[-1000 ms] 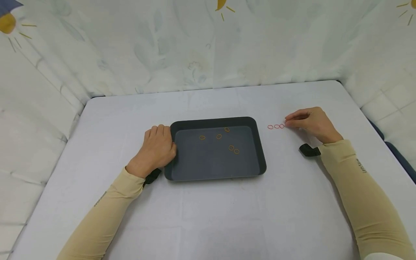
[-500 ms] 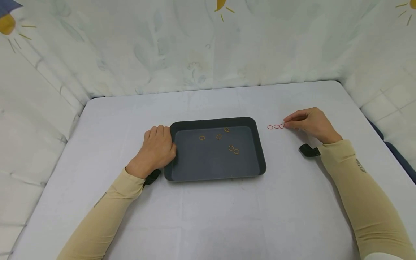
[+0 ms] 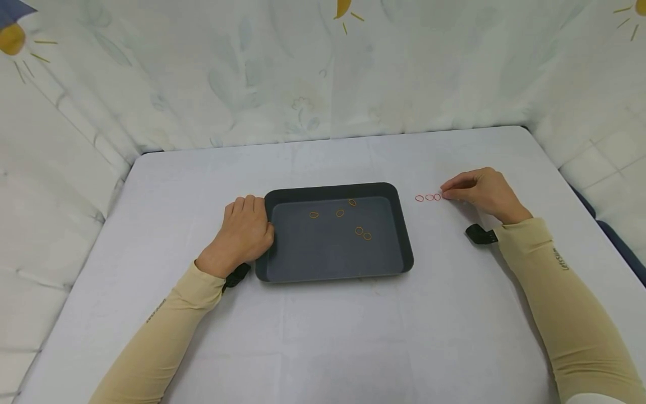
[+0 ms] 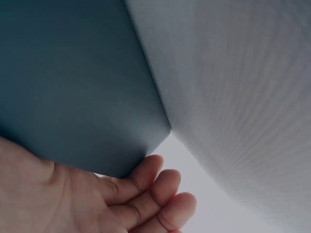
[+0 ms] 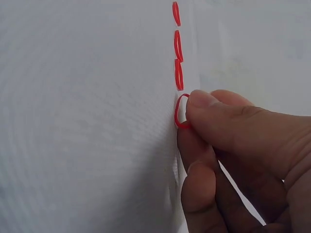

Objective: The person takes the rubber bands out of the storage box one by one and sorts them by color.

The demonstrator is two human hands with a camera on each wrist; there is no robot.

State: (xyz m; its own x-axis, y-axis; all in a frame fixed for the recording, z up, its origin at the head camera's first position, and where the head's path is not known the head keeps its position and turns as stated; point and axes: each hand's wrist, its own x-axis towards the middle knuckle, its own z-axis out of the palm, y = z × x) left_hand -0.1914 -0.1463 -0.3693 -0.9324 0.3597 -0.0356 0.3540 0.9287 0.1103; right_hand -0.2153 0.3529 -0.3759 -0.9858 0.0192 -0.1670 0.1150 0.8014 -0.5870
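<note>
A dark grey rectangular tray (image 3: 330,192) lies on the table, and my left hand (image 3: 242,231) grips its left side, thumb over the rim. In the left wrist view, several curled fingers (image 4: 167,187) lie by the outer wall of the tray (image 4: 82,92). Off to the right, my right hand (image 3: 485,192) pinches a red rubber band (image 5: 177,112) between thumb and fingers, low over the cloth. Three more red rubber bands (image 5: 178,46) lie in a row beside it, left of the hand in the head view. Several yellow rubber bands (image 3: 314,215) are scattered inside the tray.
White cloth covers the table (image 3: 333,342). A pale patterned curtain (image 3: 282,73) hangs along its back edge. Black wrist mounts (image 3: 480,234) stick out below both beige sleeves (image 3: 560,292).
My right hand shifts very slightly left toward the row of red rubber bands, then stays nearly still. The left hand and the tray hold their places.
</note>
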